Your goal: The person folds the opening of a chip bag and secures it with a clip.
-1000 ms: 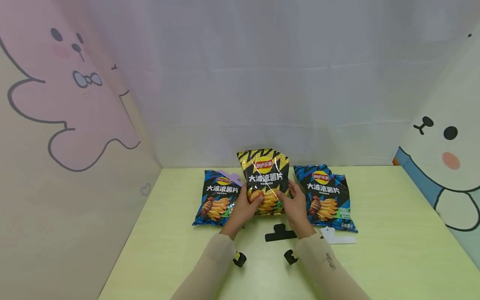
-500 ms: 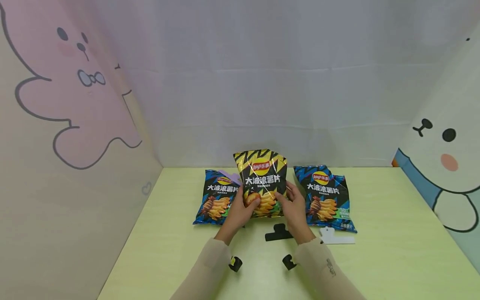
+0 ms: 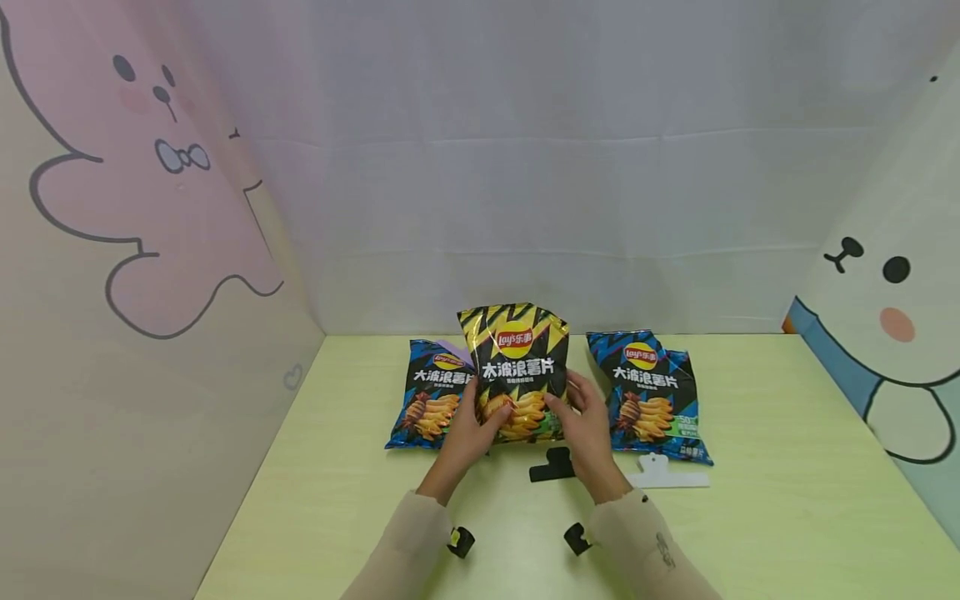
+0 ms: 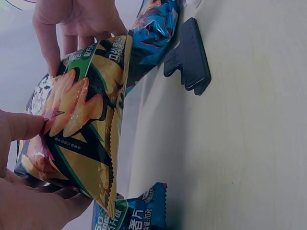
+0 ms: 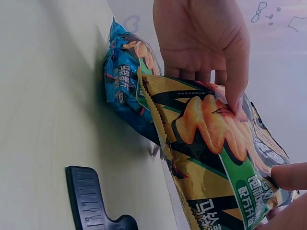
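Yellow chip bag (image 3: pixel 516 371) upright on desk (image 3: pixel 787 500), fingers of left hand (image 3: pixel 467 425) and right hand (image 3: pixel 583 421) gripping its lower corners. Black clip (image 3: pixel 551 465) just in front of it; blue bags (image 3: pixel 435 393) flank it, slightly behind.

The yellow-and-black chip bag (image 3: pixel 516 371) at the centre of the head view is glossy printed foil, crinkled, catching highlights, with a serrated crimped bottom seam clear in the wrist views. The two blue chip bags (image 3: pixel 651 392), one left and one right of it, have the same shiny film. The black clip (image 3: pixel 552 465) below centre is matt plastic with a ribbed grip face. The white clip (image 3: pixel 663 475) at lower right looks like smooth plastic. The table (image 3: pixel 787 467) is a smooth, pale yellow-green surface with a faint sheen. The sleeves (image 3: pixel 637 533) at the bottom are soft, matt beige knit cloth.
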The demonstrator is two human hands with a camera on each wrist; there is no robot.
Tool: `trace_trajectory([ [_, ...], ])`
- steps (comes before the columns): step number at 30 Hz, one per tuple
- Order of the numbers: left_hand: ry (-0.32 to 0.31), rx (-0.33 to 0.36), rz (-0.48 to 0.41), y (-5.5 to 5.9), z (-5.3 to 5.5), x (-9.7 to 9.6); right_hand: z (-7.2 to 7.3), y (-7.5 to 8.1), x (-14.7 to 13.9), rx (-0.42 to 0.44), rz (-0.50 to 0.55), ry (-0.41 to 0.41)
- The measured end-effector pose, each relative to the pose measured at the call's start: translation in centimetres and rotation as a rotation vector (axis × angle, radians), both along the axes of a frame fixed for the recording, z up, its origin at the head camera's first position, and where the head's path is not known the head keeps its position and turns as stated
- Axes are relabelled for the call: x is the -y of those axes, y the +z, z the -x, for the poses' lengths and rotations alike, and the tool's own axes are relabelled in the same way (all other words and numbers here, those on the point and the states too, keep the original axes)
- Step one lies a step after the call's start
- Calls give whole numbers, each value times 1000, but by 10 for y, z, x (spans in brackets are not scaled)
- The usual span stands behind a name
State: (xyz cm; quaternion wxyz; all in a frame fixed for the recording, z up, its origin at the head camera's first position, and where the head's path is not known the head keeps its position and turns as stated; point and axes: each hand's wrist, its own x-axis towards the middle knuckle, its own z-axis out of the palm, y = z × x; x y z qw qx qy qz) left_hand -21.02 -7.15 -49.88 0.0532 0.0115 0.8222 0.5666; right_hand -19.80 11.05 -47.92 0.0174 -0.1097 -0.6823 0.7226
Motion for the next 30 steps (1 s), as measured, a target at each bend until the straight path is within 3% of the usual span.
trace_trajectory([
  [8, -11, -5, 5, 1, -10, 5, -12, -2, -1, 7, -18, 5],
  [30, -21, -14, -24, -2, -28, 15, -27, 0, 5, 79, 2, 9],
])
